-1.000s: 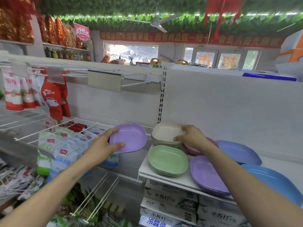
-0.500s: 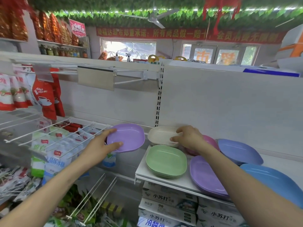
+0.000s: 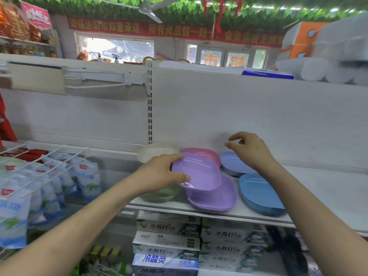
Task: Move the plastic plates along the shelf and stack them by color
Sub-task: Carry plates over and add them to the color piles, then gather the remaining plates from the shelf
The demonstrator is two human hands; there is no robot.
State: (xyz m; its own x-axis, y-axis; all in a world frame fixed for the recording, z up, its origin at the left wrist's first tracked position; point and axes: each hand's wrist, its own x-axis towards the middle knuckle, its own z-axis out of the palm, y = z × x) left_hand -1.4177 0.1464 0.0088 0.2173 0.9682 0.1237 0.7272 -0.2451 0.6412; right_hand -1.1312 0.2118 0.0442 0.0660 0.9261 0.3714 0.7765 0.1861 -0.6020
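Left fingers (image 3: pixel 173 157) grip purple plate (image 3: pixel 199 174); right hand (image 3: pixel 253 154) half-curled.

Below my fingers (image 3: pixel 179 176): stacked toothpaste boxes (image 3: pixel 169 239). Left of them: white-and-blue bags (image 3: pixel 87 176) under a wire rack (image 3: pixel 39 164). High above: red banner (image 3: pixel 173 29), ceiling fan (image 3: pixel 148 10). Upper right: wrapped paper rolls (image 3: pixel 338 62).

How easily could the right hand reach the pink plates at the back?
Probably yes, easily. The right hand is empty and hovers just right of the pink plates, with nothing between them. The purple plate held by the left hand hides only their front edge.
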